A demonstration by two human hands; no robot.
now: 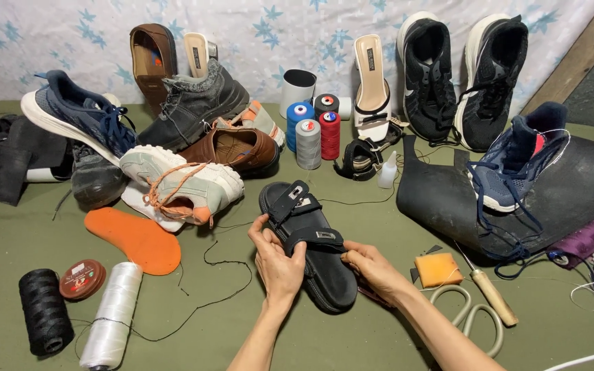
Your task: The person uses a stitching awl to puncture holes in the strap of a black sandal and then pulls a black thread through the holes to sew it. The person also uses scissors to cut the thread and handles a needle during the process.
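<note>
Holding a black strapped rubber sandal [309, 242] on the olive-green cloth floor covering [324, 343], sole down, toe end toward the body; left hand [278, 264] closed over the near side of the sandal, thumb pressed against the lower black strap [314, 238], fingers curled under the edge; right hand [374, 268] pinching the opposite end of that same strap between thumb and fingertips, just right of the sandal's footbed. Judging the step as working the strap where it meets the sole: better to keep the left hand pinning the sandal flat so the pull from the right does not twist it; better also to draw the strap along its own line rather than upward, to spare the joint. Worth noting the loose black thread [225, 288] trailing left of the sandal, liable to snag under the wrist; cream-handled scissors [472, 317], a wooden-handled awl [493, 297] and an orange block [438, 269] lying right of the sandal, within reach of the right hand; an orange insole [135, 239], a white thread spool [113, 314] and a black thread spool [44, 310] left of the sandal; upright coloured thread cones [309, 137] beyond the sandal, among heaped shoes.
</note>
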